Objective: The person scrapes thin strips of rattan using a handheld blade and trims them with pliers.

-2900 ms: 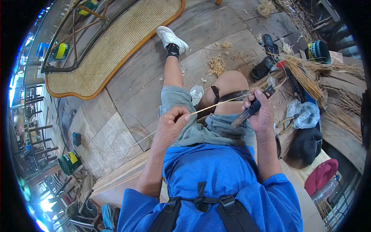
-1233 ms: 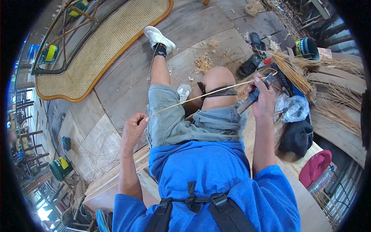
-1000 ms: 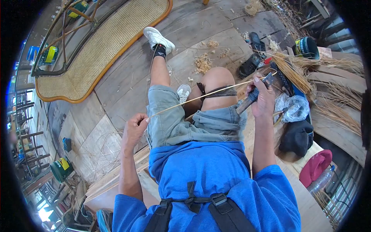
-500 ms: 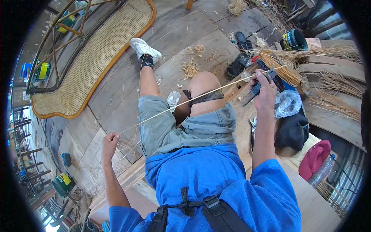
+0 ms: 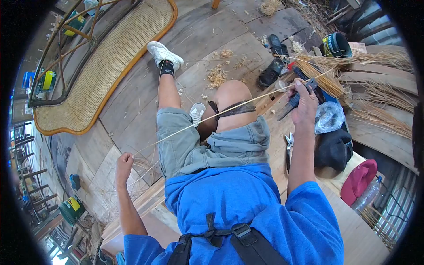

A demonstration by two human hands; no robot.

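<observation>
Left hand (image 5: 125,167), left of black-banded bare knee (image 5: 234,92), clamps thin pale cane strip (image 5: 177,132) crossing over knee; right hand (image 5: 304,107), right of knee, clamps dark-handled tool (image 5: 289,107). Likely step: drawing strip past tool; next calls for steady tension.

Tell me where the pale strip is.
In the head view's centre, the pale strip spans from the left hand over the grey-green shorts to the right hand.

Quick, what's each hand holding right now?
Left hand: closed on the thin strip.
Right hand: closed around the dark tool, strip at its thumb.
</observation>
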